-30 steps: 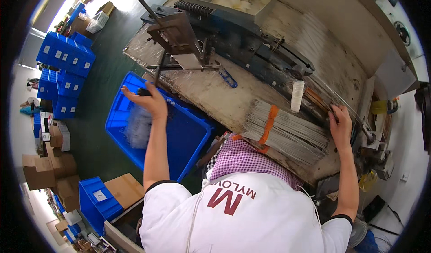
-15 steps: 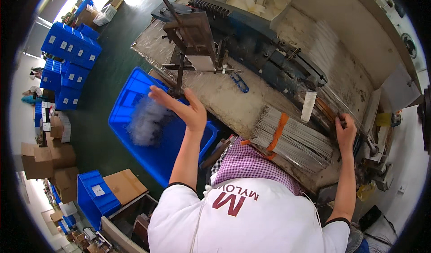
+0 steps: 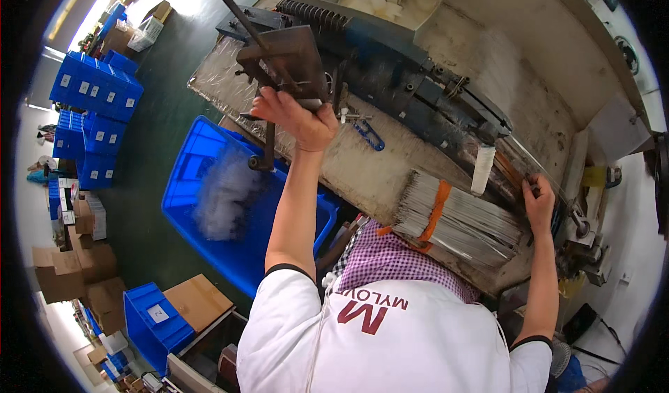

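My left hand (image 3: pixel 303 122) reaches up to a hinged metal plate (image 3: pixel 296 58) on the bench machine (image 3: pixel 376 69). Its fingers and thumb are apart, against the white pad (image 3: pixel 310 104) along the plate's lower edge. At the machine's right end, my right hand (image 3: pixel 540 203) is closed, its fingertips pinched beside a thin brown strip (image 3: pixel 510 166). What they grip is too small to make out. Between my hands lies a bundle of thin pale rods (image 3: pixel 463 222), tied with an orange band (image 3: pixel 437 208). A white wrapped handle (image 3: pixel 483 170) juts from the machine above it.
A blue bin (image 3: pixel 272 233) with a heap of clear, thin scraps (image 3: pixel 228 194) stands below the bench's left edge. Blue-handled snips (image 3: pixel 369 136) lie on the worktop (image 3: pixel 352 163). A white-lined box (image 3: pixel 418 20) sits behind the machine. Blue crates (image 3: pixel 97 86) are stacked at far left.
My left hand has risen from above the blue bin to the plate's padded lower edge. My right hand stays at the machine's right end. The view has shifted slightly.
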`<state>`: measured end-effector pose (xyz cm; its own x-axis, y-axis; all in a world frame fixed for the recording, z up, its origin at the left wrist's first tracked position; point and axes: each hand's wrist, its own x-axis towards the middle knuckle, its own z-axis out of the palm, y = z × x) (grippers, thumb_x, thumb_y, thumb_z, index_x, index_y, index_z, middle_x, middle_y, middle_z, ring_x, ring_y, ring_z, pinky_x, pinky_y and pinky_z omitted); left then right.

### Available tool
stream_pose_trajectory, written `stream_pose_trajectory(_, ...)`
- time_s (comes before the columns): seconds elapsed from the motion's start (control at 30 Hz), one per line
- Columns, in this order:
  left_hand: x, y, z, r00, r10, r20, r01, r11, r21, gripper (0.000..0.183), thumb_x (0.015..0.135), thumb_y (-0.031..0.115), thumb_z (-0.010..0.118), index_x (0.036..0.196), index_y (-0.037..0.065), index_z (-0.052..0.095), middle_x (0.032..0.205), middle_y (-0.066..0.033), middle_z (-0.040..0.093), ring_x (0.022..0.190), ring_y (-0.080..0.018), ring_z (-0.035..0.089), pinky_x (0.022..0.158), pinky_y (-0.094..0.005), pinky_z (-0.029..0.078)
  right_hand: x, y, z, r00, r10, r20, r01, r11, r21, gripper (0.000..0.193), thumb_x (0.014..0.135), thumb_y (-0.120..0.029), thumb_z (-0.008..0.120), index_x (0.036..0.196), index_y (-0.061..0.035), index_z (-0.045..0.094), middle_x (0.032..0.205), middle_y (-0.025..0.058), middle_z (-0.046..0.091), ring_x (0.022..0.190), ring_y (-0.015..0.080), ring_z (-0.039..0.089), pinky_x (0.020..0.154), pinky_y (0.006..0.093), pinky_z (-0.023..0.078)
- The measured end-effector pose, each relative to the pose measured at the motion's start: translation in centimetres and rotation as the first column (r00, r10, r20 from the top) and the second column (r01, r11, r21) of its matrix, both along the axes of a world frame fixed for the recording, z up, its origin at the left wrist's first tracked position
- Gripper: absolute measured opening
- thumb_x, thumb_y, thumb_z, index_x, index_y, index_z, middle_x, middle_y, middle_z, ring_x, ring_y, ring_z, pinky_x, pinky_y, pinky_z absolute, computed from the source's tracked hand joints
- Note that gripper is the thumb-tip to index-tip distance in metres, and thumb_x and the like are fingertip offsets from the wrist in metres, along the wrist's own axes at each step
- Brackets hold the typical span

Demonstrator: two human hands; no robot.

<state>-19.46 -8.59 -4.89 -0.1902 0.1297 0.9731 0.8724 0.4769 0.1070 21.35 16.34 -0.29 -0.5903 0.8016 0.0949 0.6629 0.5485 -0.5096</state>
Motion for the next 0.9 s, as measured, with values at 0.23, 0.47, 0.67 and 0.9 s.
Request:
stream_pose_trajectory(0.23, 9.4, -3.8, 0.7, 0.832, -0.277, 0.481, 0.301, 0.953, 0.028, 0.049, 0.092, 0.026, 0.052, 0.128, -0.003, 0.039, 0.125, -0.0259, 0.044, 0.117, -0.0334, 0.042, 0.095, -0.0482, 0.030, 0.8, 0.2, -1.1, 0.996, 0.049, -0.079, -0.043, 0.997, 0.071, 0.013, 0.084, -0.008, 0.063, 0.093, 0.0016, 0.059, 0.082, 0.0103, 0.059, 0.067, 0.0185, 0.053, 0.064, 0.0306, 0.044)
stream_pose_trajectory(0.47, 7.6, -1.5, 3.3, -0.334, -0.507, 0.794, 0.170, 0.797, 0.580, 0.039, 0.093, 0.032, 0.054, 0.100, -0.007, 0.056, 0.078, -0.0149, 0.065, 0.052, -0.0160, 0.060, 0.041, -0.0246, 0.041, 0.6, -0.5, 0.7, 0.998, -0.045, -0.034, 0.041, 0.995, -0.089, 0.019, 0.082, -0.010, 0.065, 0.096, 0.0026, 0.061, 0.087, 0.0129, 0.063, 0.071, 0.0197, 0.059, 0.064, 0.0307, 0.047)
stream_pose_trajectory(0.67, 7.0, -1.6, 3.3, -0.359, -0.396, 0.845, 0.217, 0.845, 0.488, 0.036, 0.096, 0.031, 0.049, 0.098, -0.004, 0.058, 0.076, -0.0136, 0.066, 0.048, -0.0136, 0.057, 0.039, -0.0221, 0.039, 0.0, -0.9, 0.1, 0.999, -0.047, 0.012, 0.046, 0.999, 0.026, 0.023, 0.077, -0.015, 0.071, 0.093, 0.0009, 0.065, 0.089, 0.0172, 0.065, 0.080, 0.0303, 0.062, 0.069, 0.0365, 0.048)
stream_pose_trajectory(0.9, 7.3, -1.3, 1.5, -0.203, -0.512, 0.834, 0.293, 0.781, 0.551, 0.030, 0.095, 0.023, 0.051, 0.086, -0.004, 0.059, 0.068, -0.0117, 0.062, 0.046, -0.0133, 0.054, 0.037, -0.0236, 0.035, 1.8, -2.4, 1.9, 0.999, 0.040, 0.028, -0.042, 0.997, 0.072, 0.015, 0.082, -0.005, 0.063, 0.095, 0.0002, 0.057, 0.096, 0.0193, 0.058, 0.087, 0.0366, 0.059, 0.071, 0.0423, 0.046)
